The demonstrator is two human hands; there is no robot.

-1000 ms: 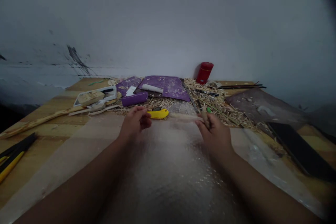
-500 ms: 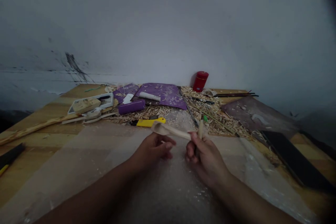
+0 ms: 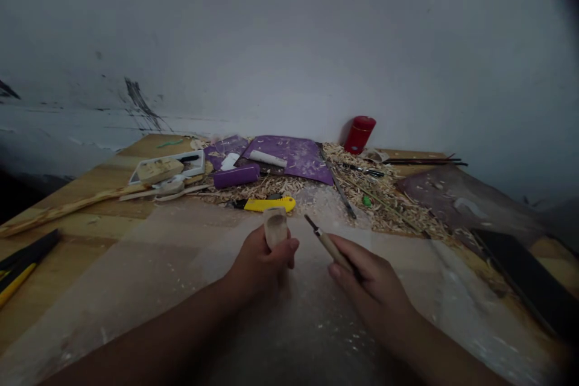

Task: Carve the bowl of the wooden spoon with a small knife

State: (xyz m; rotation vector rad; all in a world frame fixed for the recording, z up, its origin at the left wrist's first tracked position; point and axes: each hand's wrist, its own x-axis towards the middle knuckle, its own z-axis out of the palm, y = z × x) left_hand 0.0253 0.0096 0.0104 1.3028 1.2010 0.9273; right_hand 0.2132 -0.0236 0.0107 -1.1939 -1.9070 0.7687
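A pale wooden spoon (image 3: 275,224) stands up out of my left hand (image 3: 260,260), bowl at the top; the fingers are wrapped round it and its handle hangs blurred below them. My right hand (image 3: 373,283) is closed on a carving gouge (image 3: 332,247) with a wooden handle. The gouge's dark metal tip points up and left, toward the spoon but apart from it. Just beyond the spoon's bowl lies a yellow utility knife (image 3: 270,204) on the table.
Wood shavings (image 3: 289,187) cover the back of the table around a purple sheet (image 3: 294,157) and a purple roll (image 3: 236,176). A red canister (image 3: 360,134) stands by the wall. At left are a white tray (image 3: 194,163) and a long stick (image 3: 67,208); at right, a dark flat slab (image 3: 525,277).
The spoon has passed from my right hand into my left and turned upright. In my right hand the gouge has swung round, its metal tip now showing up and left.
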